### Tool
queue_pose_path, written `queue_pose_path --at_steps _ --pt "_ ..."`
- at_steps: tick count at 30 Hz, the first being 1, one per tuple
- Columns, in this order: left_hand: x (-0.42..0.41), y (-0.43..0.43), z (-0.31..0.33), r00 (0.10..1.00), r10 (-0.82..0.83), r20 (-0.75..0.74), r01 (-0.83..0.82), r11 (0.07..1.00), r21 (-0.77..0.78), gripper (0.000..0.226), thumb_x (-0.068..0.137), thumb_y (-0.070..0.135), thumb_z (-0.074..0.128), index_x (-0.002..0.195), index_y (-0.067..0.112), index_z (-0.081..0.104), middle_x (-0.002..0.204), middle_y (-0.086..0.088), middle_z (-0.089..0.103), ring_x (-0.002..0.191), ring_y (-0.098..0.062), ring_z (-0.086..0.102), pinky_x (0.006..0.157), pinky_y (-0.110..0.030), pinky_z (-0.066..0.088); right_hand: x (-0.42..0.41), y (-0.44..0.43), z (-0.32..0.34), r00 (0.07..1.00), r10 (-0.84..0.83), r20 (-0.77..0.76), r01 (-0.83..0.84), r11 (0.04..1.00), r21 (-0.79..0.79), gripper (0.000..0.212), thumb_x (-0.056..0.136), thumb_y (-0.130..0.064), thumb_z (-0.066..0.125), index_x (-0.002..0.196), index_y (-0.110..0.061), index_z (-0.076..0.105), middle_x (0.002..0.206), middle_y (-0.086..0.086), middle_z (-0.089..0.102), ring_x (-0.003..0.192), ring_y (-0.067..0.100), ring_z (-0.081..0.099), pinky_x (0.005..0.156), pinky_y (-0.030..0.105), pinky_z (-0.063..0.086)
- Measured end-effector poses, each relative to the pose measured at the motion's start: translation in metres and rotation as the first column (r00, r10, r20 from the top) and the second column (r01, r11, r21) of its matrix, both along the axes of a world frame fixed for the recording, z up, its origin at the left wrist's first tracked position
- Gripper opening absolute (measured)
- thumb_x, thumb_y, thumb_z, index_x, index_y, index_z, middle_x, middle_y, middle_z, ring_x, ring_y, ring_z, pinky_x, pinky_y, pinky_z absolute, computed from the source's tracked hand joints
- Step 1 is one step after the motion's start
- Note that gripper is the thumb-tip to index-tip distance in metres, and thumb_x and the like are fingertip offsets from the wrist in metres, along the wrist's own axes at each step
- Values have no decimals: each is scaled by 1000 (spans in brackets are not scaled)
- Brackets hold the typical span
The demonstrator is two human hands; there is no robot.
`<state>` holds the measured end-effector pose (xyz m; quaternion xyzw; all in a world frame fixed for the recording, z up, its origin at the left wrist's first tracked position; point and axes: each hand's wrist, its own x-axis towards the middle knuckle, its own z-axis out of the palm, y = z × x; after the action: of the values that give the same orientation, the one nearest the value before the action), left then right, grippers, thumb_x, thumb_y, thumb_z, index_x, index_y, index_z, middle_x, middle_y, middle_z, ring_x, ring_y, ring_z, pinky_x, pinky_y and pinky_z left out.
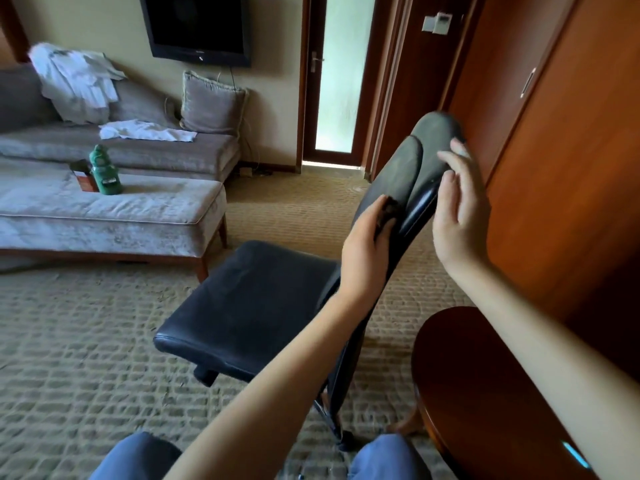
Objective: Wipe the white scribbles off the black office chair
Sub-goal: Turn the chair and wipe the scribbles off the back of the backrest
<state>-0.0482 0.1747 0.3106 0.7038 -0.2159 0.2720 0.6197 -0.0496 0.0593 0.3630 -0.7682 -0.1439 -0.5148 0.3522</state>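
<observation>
A small dark cloth (pixel 388 210) is gripped by the left hand (pixel 365 237), with the fingers curled round it. It is pressed on the front face of the backrest (pixel 394 174), at about the middle of its height. The right hand (pixel 459 206) is wide, its fingers straight and a little spread. It is laid against the rear edge of the backrest near the top, so that the backrest is supported from behind.

The black chair (pixel 249 299) stands just in front of the person, with its seat to the left and its backrest leaning toward the wooden wardrobe (pixel 561 140). Above the cloth the padding looks grey and dull. Single scribbles cannot be told apart, so how much is left to wipe is uncertain.

The step in hand is judged to be the rubbing of the backrest. Short strokes that overlap should be made, and the pressure of the cloth should be answered by the right hand, otherwise the backrest may swing away. The groove between the two pads should be followed with care, because white dust probably gathers there. The cloth should be turned to a clean side when it is loaded. A green bottle (pixel 104 171) stands on the sofa (pixel 166 209), well apart; its contents cannot be told.
</observation>
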Motion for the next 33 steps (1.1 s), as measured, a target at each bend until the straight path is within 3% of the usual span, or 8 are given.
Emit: queue_pose_path --at_steps 2,6,12,16,20,25,29,33 --pt "0 -4 -15 999 23 -38 -24 999 -28 39 94 1 52 133 5 51 132 -7 56 118 7 42 99 -3 31 1 1 0 999 -25 25 23 999 42 41 99 -18 33 118 7 58 134 20 50 130 29 45 108 19 32" --pt "7 8 -58 997 63 -36 -61 998 34 43 93 1 51 135 11 50 135 -1 55 126 -5 46 107 -18 35 6 1 2 993 -102 67 102 995 0 37 97 -19 42 114 9 60 125 21 57 124 32 50 106 23 35" --pt "10 14 -85 988 124 -94 -121 992 37 42 92 -3 51 132 12 54 130 6 56 122 -4 50 102 -10 34 7 3 -2 982 -152 110 154 988 -8 35 92 -15 48 114 10 59 124 21 57 125 34 49 108 23 33" --pt "7 24 -116 958 160 -237 -155 987 43 38 95 6 50 131 18 55 127 12 57 118 0 50 98 -5 34 7 5 -3 982 -154 113 155 988 -1 35 93 -15 48 116 9 59 126 19 56 126 31 48 109 28 35" --pt "5 37 -148 914 188 -360 -174 982 71 36 96 9 50 130 21 55 127 9 60 117 -5 54 101 -20 41 7 1 -5 986 -127 111 130 991 -21 36 94 -15 49 120 8 56 128 11 52 128 27 45 110 26 34" --pt "4 33 -152 891 196 -411 -187 980 62 37 96 8 49 131 20 55 127 7 60 117 -5 54 99 -18 39 9 -19 -3 986 -160 51 167 970 -176 46 97 -26 47 129 7 51 137 20 49 132 27 42 112 28 33" --pt "4 21 -144 878 153 -453 -153 987 38 38 97 7 48 132 18 54 128 5 59 117 -7 54 98 -18 39 9 -39 0 968 -249 -11 239 941 -241 53 97 -36 45 132 4 50 139 18 49 133 26 42 111 20 29" --pt "10 12 -133 857 61 -511 -67 998 7 37 98 9 46 133 17 53 127 7 59 118 -6 53 96 -12 39 13 -54 3 922 -386 -37 357 882 -308 56 98 -38 39 136 3 46 139 18 48 132 29 41 110 33 32"
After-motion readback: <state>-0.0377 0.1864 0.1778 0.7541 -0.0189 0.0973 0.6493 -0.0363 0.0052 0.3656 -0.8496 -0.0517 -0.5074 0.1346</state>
